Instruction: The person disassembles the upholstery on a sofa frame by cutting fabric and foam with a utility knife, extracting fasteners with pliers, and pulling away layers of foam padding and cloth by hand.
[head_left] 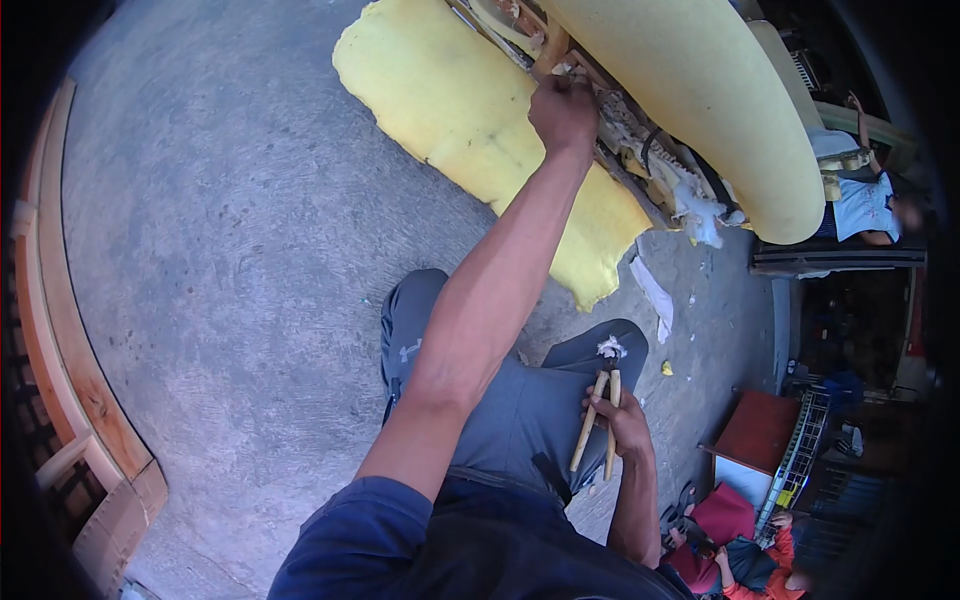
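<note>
My left hand (pixel 565 112) reaches to the frame of a padded piece of furniture, fingers closed at whitish stuffing by a wooden strip; what they grip is hidden. Yellow foam sheet (pixel 450 100) hangs or lies beside it, and a thick, curved, pale yellow foam pad (pixel 700 90) is on the other side. Torn white stuffing (pixel 697 208) shows along the frame. Over my knee, my right hand (pixel 625 422) is wrapped around a pincer-like tool (pixel 612 400) with two light handles. White fluff (pixel 611 348) sits at the tool's dark head.
Rough concrete floor (pixel 230 230) bears a white scrap (pixel 652 298) and small yellow bits. A wooden frame (pixel 90 380) stands at far left. At lower right are a red-topped box (pixel 757 430) and people in red clothing. Another person in a light shirt (pixel 866 208) is at upper right.
</note>
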